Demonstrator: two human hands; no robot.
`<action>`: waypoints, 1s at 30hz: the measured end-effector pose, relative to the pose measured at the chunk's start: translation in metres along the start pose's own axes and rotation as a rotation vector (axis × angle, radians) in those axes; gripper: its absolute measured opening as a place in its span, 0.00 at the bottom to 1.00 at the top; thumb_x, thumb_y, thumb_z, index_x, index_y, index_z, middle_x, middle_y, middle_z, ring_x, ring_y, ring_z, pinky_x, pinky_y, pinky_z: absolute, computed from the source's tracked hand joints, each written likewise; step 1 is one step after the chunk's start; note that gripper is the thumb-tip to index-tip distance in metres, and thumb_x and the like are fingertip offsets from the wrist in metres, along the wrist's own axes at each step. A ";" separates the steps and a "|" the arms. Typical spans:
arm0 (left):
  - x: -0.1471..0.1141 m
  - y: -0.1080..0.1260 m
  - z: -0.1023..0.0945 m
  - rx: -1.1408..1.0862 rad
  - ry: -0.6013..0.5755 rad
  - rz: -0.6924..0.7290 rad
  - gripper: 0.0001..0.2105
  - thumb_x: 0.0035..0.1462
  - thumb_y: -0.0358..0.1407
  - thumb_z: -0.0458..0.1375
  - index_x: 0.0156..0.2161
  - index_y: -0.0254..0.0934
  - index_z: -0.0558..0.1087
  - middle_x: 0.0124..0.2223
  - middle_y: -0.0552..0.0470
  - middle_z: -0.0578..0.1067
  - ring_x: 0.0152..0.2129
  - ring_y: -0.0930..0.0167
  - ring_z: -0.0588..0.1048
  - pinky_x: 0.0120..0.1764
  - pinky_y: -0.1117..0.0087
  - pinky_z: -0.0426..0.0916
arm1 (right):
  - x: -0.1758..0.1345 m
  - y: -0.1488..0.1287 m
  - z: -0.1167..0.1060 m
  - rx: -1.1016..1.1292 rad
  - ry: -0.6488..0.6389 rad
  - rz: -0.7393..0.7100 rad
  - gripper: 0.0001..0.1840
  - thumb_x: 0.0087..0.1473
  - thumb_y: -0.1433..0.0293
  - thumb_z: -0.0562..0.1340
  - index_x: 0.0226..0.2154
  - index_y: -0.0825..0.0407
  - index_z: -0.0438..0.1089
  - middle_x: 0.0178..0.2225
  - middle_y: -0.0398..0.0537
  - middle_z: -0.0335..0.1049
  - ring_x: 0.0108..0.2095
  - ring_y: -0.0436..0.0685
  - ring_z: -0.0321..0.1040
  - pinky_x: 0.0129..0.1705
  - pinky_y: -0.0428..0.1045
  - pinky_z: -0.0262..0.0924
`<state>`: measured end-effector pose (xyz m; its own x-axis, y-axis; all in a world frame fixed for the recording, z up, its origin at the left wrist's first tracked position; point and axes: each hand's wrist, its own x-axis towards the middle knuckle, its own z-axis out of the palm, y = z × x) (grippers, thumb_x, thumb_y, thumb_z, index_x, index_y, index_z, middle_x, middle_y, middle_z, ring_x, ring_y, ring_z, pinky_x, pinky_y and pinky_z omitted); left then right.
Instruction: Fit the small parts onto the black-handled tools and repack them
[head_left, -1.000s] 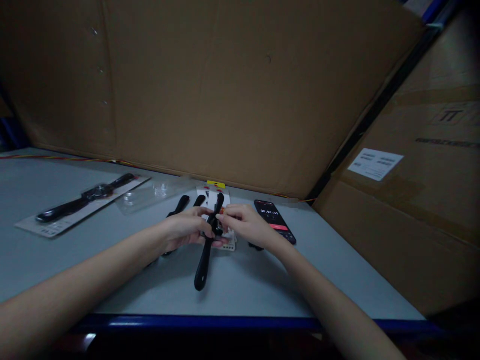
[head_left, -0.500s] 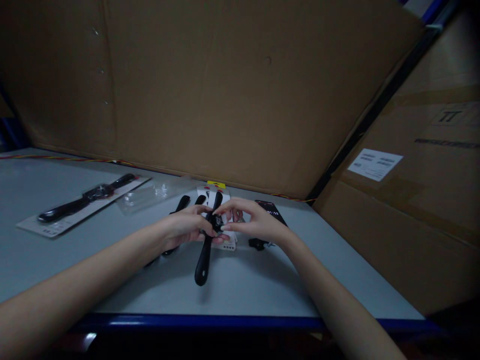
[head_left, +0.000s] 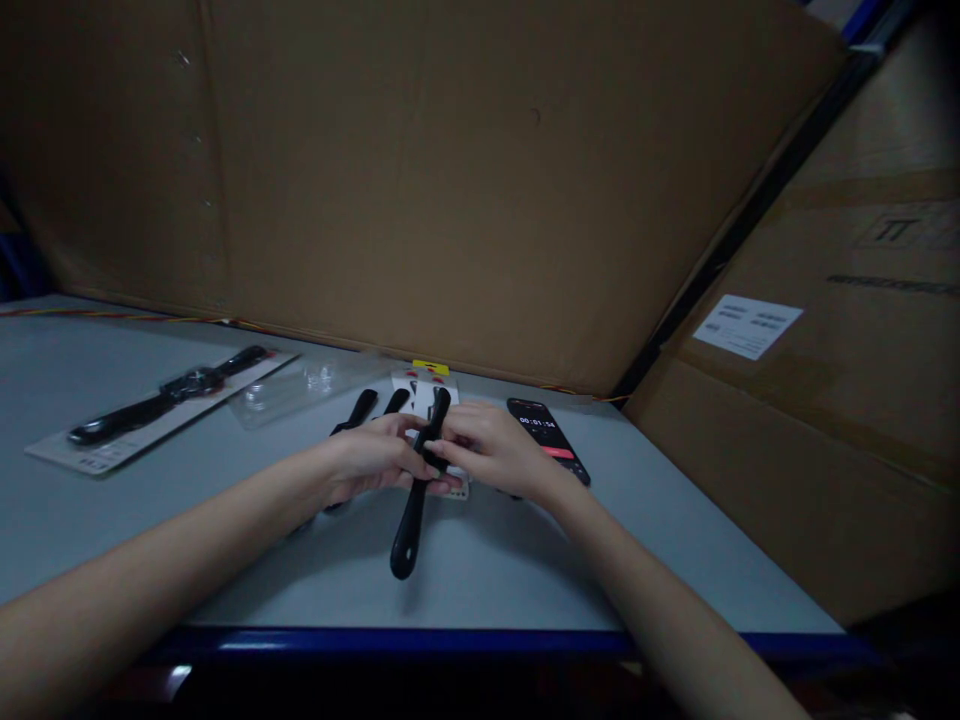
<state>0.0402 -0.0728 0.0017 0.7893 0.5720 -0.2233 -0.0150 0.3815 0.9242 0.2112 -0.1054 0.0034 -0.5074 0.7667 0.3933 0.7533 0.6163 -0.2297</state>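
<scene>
A long black tool [head_left: 409, 530] is held tilted above the table, its handle with a hole at the end pointing toward me. My left hand [head_left: 375, 460] is closed round the middle of it, thumb on top. My right hand [head_left: 487, 445] is closed at the same middle part, thumb and fingers pressed against it; these fingers hide most of the mechanism there. Behind my left hand lie more black tools [head_left: 364, 408], partly covered by the hand. A white printed card [head_left: 426, 385] with a yellow top lies beyond the held tool.
To the right lies a phone [head_left: 551, 440] with a running timer. A similar black tool in clear packaging [head_left: 187, 390] rests on a card at left, beside an empty clear plastic shell [head_left: 300, 388]. Cardboard [head_left: 450, 200] walls the back, and a large carton [head_left: 825, 400] stands right.
My right hand has moved slightly left and its fingers have closed in over the tool's middle. More of the phone shows now. The tool stays in my left hand.
</scene>
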 end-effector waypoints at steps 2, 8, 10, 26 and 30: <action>0.000 0.000 0.001 0.006 0.007 0.012 0.26 0.38 0.18 0.59 0.46 0.27 0.59 0.34 0.42 0.75 0.33 0.63 0.76 0.41 0.64 0.69 | 0.001 -0.002 0.003 0.048 0.006 0.081 0.17 0.54 0.65 0.53 0.17 0.53 0.60 0.19 0.42 0.59 0.24 0.48 0.55 0.28 0.46 0.47; 0.000 0.002 0.001 -0.017 0.032 -0.001 0.32 0.38 0.17 0.58 0.51 0.26 0.54 0.33 0.42 0.75 0.33 0.63 0.76 0.42 0.63 0.68 | -0.003 0.000 -0.009 0.382 -0.030 0.221 0.20 0.55 0.62 0.51 0.19 0.54 0.65 0.17 0.40 0.59 0.20 0.46 0.55 0.25 0.44 0.49; 0.000 0.004 0.000 -0.012 0.056 -0.003 0.32 0.39 0.17 0.57 0.52 0.26 0.54 0.32 0.44 0.75 0.32 0.64 0.76 0.42 0.64 0.69 | -0.005 0.003 -0.016 0.389 -0.001 0.141 0.10 0.52 0.65 0.57 0.28 0.54 0.68 0.22 0.41 0.63 0.24 0.47 0.57 0.27 0.44 0.51; -0.006 0.006 0.007 0.016 0.029 -0.060 0.34 0.37 0.16 0.58 0.52 0.27 0.54 0.31 0.48 0.75 0.30 0.66 0.77 0.41 0.66 0.69 | -0.003 -0.002 -0.004 -0.022 -0.025 -0.052 0.14 0.53 0.64 0.55 0.20 0.53 0.58 0.22 0.41 0.58 0.26 0.49 0.55 0.30 0.46 0.47; -0.003 0.002 0.003 0.020 -0.008 -0.043 0.31 0.37 0.17 0.59 0.50 0.25 0.58 0.31 0.47 0.75 0.31 0.66 0.76 0.41 0.67 0.69 | -0.003 -0.007 0.001 -0.132 -0.022 -0.073 0.15 0.55 0.66 0.52 0.19 0.54 0.58 0.22 0.43 0.60 0.27 0.49 0.56 0.31 0.46 0.46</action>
<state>0.0401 -0.0756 0.0056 0.7937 0.5495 -0.2608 0.0313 0.3913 0.9197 0.2073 -0.1114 0.0034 -0.5710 0.7254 0.3845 0.7616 0.6429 -0.0818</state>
